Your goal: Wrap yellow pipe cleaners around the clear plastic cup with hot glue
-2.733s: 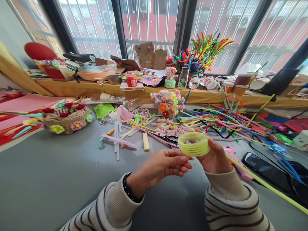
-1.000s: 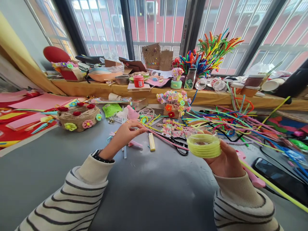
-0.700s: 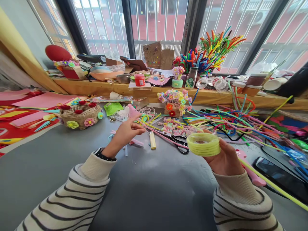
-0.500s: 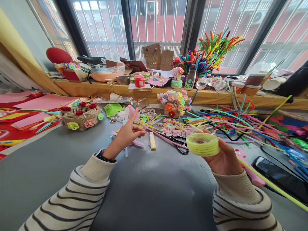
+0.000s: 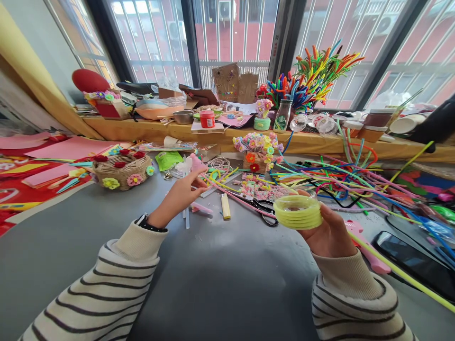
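My right hand [image 5: 329, 234] is closed round a small clear cup wound with a yellow-green pipe cleaner coil [image 5: 297, 214], held above the grey table [image 5: 220, 279]. The loose end of that pipe cleaner [image 5: 401, 278] trails off to the lower right. My left hand [image 5: 181, 193] reaches forward over the table with its fingers stretched toward a pink object [image 5: 196, 163] and some glue sticks [image 5: 186, 215]. Nothing shows in its fingers.
Black scissors [image 5: 266, 208] and a yellow lighter [image 5: 225, 207] lie between my hands. A woven basket with flowers [image 5: 121, 171] stands at the left. A tangle of coloured pipe cleaners [image 5: 337, 181], a pink tool [image 5: 368, 248] and a phone [image 5: 408, 258] lie to the right.
My left hand let go of the wrapped cup, moved out to the left and forward, and now stretches toward the pink object. My right hand has kept the cup almost still.
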The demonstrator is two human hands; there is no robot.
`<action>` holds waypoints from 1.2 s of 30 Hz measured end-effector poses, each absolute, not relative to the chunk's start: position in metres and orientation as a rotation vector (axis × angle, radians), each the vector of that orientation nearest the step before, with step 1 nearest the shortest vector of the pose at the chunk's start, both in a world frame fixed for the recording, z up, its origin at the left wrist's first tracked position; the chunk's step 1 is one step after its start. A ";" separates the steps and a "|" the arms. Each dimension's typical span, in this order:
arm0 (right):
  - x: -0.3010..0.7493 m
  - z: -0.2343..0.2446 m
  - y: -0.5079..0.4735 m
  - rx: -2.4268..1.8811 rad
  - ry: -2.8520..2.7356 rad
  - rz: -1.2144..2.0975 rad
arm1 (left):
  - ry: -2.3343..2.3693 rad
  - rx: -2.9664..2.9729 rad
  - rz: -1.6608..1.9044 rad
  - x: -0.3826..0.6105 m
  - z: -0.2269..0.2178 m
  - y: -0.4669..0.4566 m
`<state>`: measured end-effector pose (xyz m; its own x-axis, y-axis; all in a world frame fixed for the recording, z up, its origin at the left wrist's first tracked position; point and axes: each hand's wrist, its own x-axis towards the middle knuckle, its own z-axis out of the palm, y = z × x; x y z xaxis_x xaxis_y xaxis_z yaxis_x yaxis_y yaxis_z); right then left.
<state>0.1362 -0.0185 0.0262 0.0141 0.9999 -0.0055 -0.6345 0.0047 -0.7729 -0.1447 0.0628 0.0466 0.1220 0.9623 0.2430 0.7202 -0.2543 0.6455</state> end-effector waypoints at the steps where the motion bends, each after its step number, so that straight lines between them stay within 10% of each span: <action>1: 0.136 0.026 -0.018 -0.692 -0.687 1.450 | 1.632 2.030 0.898 -0.146 0.047 0.064; 17: 0.130 0.019 -0.018 -0.763 -0.717 1.407 | 1.331 1.980 1.144 -0.090 0.087 0.012; 36: 0.122 0.013 -0.025 -1.021 -1.299 0.618 | 0.964 1.951 0.985 -0.034 0.042 -0.007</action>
<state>0.1220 -0.0249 0.0128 0.2075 0.8521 0.4806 0.1640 0.4540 -0.8758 -0.0343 -0.0071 0.0420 0.4241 0.8522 0.3064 0.2884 -0.4478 0.8464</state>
